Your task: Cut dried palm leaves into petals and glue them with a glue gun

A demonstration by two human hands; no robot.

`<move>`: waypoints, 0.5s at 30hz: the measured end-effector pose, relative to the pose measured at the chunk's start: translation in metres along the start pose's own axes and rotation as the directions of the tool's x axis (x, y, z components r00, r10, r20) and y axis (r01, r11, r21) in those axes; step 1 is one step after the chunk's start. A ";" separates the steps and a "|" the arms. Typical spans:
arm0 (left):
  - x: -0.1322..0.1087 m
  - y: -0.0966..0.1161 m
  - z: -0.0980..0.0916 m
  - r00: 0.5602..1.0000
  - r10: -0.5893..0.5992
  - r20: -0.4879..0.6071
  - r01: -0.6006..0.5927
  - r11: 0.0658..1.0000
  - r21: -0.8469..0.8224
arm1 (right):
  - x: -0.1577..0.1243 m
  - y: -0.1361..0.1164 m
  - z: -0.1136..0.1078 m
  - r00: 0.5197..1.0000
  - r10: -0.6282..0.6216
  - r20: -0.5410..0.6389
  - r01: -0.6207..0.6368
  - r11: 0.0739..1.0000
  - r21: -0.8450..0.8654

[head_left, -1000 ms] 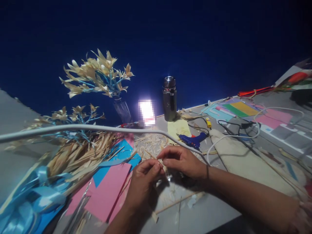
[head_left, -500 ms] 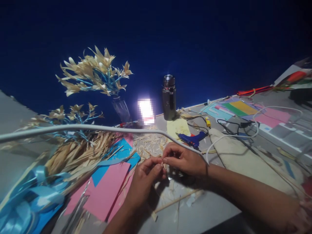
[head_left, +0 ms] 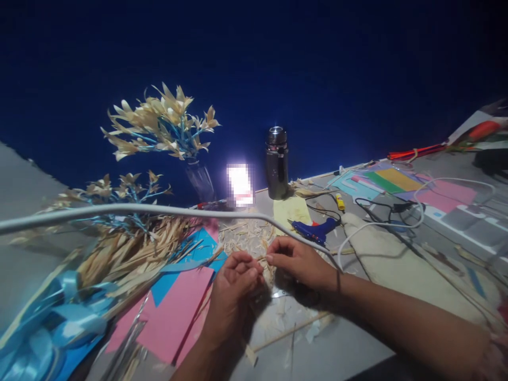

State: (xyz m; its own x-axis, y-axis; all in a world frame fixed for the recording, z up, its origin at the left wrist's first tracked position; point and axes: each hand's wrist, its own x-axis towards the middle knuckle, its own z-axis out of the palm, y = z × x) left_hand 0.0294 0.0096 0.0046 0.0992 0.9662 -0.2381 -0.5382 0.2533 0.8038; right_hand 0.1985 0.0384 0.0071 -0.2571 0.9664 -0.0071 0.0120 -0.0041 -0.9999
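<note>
My left hand (head_left: 238,278) is over the table with curled fingers and its thumb close to them; whatever lies between them is too small to make out. Close by on its right, my right hand (head_left: 299,264) pinches thumb and forefinger together, possibly on a thin pale strip. A small gap separates the two sets of fingertips. Behind them spreads a litter of pale dried husk scraps (head_left: 246,235). A blue glue gun (head_left: 316,231) lies just beyond my right hand. Pink paper sheets (head_left: 178,312) lie left of my left hand.
A white cable (head_left: 190,212) crosses in front. Behind stand a dark flask (head_left: 277,169) and a vase (head_left: 200,181) of husk flowers (head_left: 159,124). Left lie dried husks (head_left: 146,254) and blue ribbon (head_left: 59,317); right, a cream cloth-like bundle (head_left: 392,254) and a compartment box (head_left: 468,219).
My fingertips, which met before, have drawn slightly apart. The left hand has turned a little and its fingers have loosened. The whole view has shifted slightly.
</note>
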 end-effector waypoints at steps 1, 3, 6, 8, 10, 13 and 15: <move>0.001 -0.002 0.001 1.000 -0.014 -0.006 0.014 1.000 -0.001 | 0.000 0.004 0.003 1.000 0.023 -0.001 -0.023 0.997 0.073; 0.002 -0.007 0.002 0.999 -0.041 -0.023 0.041 0.999 0.014 | -0.001 0.010 0.010 0.999 0.037 0.013 -0.039 0.987 0.156; 0.003 -0.012 0.000 0.998 -0.049 -0.051 0.051 0.998 0.045 | -0.001 0.012 0.013 0.998 0.029 0.060 -0.040 0.982 0.183; 0.005 -0.012 -0.004 0.998 -0.042 -0.051 0.045 0.997 0.063 | -0.001 0.006 0.005 0.990 0.034 0.136 -0.048 0.994 0.099; 0.006 -0.011 -0.007 0.998 -0.053 -0.046 0.056 0.997 0.059 | 0.000 -0.006 -0.010 0.966 0.052 0.255 -0.010 0.986 -0.165; 0.009 -0.006 -0.011 0.994 -0.093 -0.059 0.094 0.996 0.008 | -0.002 -0.026 -0.034 0.892 0.168 0.419 0.185 0.710 -0.679; 0.011 -0.004 -0.012 0.991 -0.115 -0.073 0.114 0.993 -0.014 | -0.005 -0.032 -0.043 0.865 0.311 0.393 0.198 0.506 -0.839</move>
State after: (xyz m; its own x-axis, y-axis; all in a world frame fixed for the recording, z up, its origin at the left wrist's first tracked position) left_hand 0.0226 0.0185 -0.0075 0.0993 0.9246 -0.3678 -0.5348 0.3613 0.7639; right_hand 0.2406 0.0451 0.0394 -0.5981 0.7340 -0.3217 0.7660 0.4054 -0.4989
